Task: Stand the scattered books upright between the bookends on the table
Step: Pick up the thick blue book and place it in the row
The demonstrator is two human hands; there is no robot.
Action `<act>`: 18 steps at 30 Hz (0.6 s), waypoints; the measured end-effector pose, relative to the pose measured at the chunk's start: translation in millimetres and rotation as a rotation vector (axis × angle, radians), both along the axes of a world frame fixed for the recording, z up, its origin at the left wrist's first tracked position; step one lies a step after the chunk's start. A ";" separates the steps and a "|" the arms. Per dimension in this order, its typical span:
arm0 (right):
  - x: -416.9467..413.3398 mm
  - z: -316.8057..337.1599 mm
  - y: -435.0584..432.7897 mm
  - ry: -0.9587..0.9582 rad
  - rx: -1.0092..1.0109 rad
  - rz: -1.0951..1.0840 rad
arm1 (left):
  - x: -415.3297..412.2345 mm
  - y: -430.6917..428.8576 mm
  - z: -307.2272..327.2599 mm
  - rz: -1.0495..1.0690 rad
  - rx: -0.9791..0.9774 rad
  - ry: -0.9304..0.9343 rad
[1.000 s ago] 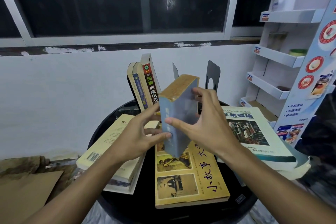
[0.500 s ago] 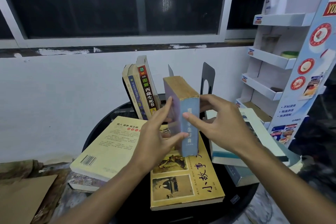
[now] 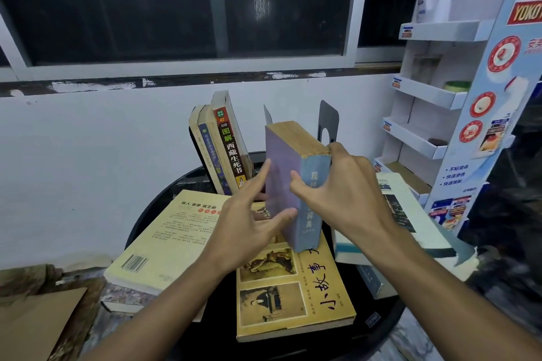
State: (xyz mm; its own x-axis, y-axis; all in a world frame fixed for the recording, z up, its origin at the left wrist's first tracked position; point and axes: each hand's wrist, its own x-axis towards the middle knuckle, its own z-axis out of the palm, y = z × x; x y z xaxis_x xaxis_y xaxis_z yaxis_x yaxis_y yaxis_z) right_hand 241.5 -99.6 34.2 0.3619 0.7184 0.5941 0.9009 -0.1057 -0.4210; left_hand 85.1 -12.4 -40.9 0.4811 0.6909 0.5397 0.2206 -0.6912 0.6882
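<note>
Books counted: three standing, one held, at least four lying flat.

At far left a cardboard sheet (image 3: 32,322) is seen beside the round black tabletop (image 3: 381,331). At the tabletop's left edge, a yellow book (image 3: 164,240) is laid flat on another. At the back, three standing books (image 3: 223,149) are tilted leftward.

The left hand (image 3: 243,231) is spread, with straight fingers (image 3: 262,176) pressed on the cover of the thick blue book (image 3: 296,155). This book is held upright over a flat picture book (image 3: 293,296), just right of the standing three. The right hand (image 3: 349,193) is gripped round its spine. Two bookends (image 3: 328,117) are seen behind it.

On the right, a white book (image 3: 404,214) is stacked flat. In the display rack (image 3: 434,97), four shelves are counted, with a green roll (image 3: 456,85) on the second.
</note>
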 end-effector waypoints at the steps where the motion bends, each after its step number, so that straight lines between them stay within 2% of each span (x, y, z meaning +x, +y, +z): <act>1: 1.0 0.7 1.2 -0.008 0.000 -0.001 | -3.9 3.7 1.0 0.023 -0.006 0.003; 11: 9.0 7.5 17.1 -0.018 0.056 0.039 | -38.4 65.3 30.8 0.347 0.240 0.189; 18: 6.2 18.2 46.9 -0.014 0.094 0.078 | -39.8 105.0 52.4 0.443 0.372 0.280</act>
State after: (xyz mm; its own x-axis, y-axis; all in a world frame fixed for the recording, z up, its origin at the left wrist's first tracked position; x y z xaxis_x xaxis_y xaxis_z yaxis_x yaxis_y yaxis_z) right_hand 247.7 -52.7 52.4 0.2983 0.6847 0.6649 0.9107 0.0043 -0.4130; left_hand 45.3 92.7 11.6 0.3508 0.6470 0.6770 0.6767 -0.6749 0.2944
